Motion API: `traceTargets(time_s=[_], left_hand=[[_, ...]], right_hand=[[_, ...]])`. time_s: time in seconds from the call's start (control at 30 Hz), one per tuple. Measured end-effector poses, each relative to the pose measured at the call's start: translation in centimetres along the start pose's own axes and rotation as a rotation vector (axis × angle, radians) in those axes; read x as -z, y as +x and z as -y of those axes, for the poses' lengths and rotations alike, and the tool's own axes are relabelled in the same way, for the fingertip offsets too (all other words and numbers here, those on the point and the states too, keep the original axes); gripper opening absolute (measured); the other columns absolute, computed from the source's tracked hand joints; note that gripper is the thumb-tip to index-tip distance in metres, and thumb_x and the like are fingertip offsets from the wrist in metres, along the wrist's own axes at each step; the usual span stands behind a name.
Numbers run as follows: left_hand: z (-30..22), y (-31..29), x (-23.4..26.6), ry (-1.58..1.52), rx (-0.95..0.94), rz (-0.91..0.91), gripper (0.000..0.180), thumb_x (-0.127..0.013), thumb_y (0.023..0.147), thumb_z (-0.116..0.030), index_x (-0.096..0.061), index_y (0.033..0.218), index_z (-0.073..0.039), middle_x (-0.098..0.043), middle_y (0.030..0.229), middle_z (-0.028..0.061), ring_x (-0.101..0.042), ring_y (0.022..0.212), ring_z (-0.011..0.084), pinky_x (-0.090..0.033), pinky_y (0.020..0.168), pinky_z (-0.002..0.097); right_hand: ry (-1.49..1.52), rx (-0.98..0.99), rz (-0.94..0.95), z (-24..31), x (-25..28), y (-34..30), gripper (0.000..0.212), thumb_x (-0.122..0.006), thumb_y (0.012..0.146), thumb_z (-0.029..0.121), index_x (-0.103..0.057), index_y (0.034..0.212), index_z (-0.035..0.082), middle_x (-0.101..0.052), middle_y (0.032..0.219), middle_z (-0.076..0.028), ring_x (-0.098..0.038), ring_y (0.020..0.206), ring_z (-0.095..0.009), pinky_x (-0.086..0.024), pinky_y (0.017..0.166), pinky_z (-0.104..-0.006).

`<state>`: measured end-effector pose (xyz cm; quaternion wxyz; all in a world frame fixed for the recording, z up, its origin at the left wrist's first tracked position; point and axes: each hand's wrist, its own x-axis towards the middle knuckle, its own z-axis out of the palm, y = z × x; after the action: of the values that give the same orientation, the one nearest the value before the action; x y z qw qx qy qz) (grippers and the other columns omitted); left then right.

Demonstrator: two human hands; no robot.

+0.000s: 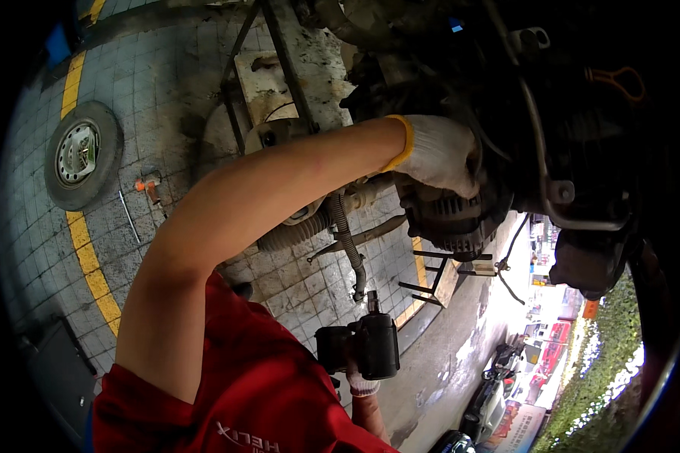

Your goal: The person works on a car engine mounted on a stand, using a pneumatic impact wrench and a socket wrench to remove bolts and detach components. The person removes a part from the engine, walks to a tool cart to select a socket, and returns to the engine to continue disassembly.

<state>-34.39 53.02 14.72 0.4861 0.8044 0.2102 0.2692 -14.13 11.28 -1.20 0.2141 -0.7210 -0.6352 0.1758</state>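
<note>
Currently, the alternator (449, 220) appears in place, left hand (442, 155) curled over its top, grip closure indeterminable; below-left of the alternator, right hand (363, 383) grasps impact wrench (375, 347), disengaged; completed and remaining work unclear.

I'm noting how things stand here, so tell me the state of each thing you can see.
Left hand: gloved, touching the alternator, fingers partly hidden.
Right hand: gloved, gripping the power tool.
Power tool: held; running or not, can't tell.
Alternator: exposed; bolted or loose, can't tell.
Wheel: lying flat, unmounted.
Rod: lying on the floor.
Orange tool: lying on the floor.
</note>
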Motion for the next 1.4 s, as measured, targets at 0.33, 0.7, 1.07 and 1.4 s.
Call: traceTargets(time_s=[0.33, 0.7, 1.07, 1.4], left_hand=[[-1.5, 0.8, -1.6, -0.023, 0.1, -0.058, 0.042, -0.072, 0.089, -0.035, -0.07, 0.093, 0.008, -0.065, 0.067, 0.0105, -0.061, 0.056, 0.0215, -0.055, 0.061, 0.039], [-1.9, -1.0, -2.0, -0.179, 0.262, -0.133, 0.03, -0.069, 0.098, -0.031, -0.073, 0.101, -0.001, -0.069, 0.081, 0.0049, -0.063, 0.07, 0.0122, -0.052, 0.066, 0.0281], [5.8, -6.1, -9.7, 0.46, 0.073, -0.747, 0.096, -0.06, 0.084, -0.088, -0.063, 0.143, -0.011, -0.069, 0.102, 0.0229, -0.053, 0.051, 0.0091, -0.049, 0.046, 0.0232], [5.3, -3.6, -10.7, 0.511, 0.004, -0.702, 0.072, -0.078, 0.089, -0.058, -0.066, 0.13, 0.0, -0.07, 0.121, 0.0187, -0.073, 0.105, 0.0293, -0.06, 0.092, 0.0374]], right_hand=[[-0.045, 0.095, 0.025, -3.3, 0.3, 0.7, 0.061, -0.07, 0.097, 0.029, -0.056, 0.152, 0.009, -0.063, 0.146, -0.014, -0.057, 0.137, -0.035, -0.043, 0.117, -0.0494], [0.135, -0.042, 0.105, -5.5, 0.3, 1.3, 0.056, -0.069, 0.099, 0.032, -0.058, 0.15, 0.01, -0.064, 0.146, -0.013, -0.056, 0.138, -0.036, -0.041, 0.119, -0.0503], [0.192, 0.013, -0.037, -5.5, 0.6, -0.4, 0.046, -0.07, 0.098, 0.023, -0.062, 0.139, 0.006, -0.066, 0.132, -0.011, -0.06, 0.122, -0.028, -0.048, 0.106, -0.0435], [0.127, 0.055, -0.101, -6.0, 0.9, -2.1, 0.042, -0.072, 0.098, 0.021, -0.063, 0.136, 0.006, -0.066, 0.127, -0.009, -0.062, 0.117, -0.023, -0.051, 0.102, -0.0401]])
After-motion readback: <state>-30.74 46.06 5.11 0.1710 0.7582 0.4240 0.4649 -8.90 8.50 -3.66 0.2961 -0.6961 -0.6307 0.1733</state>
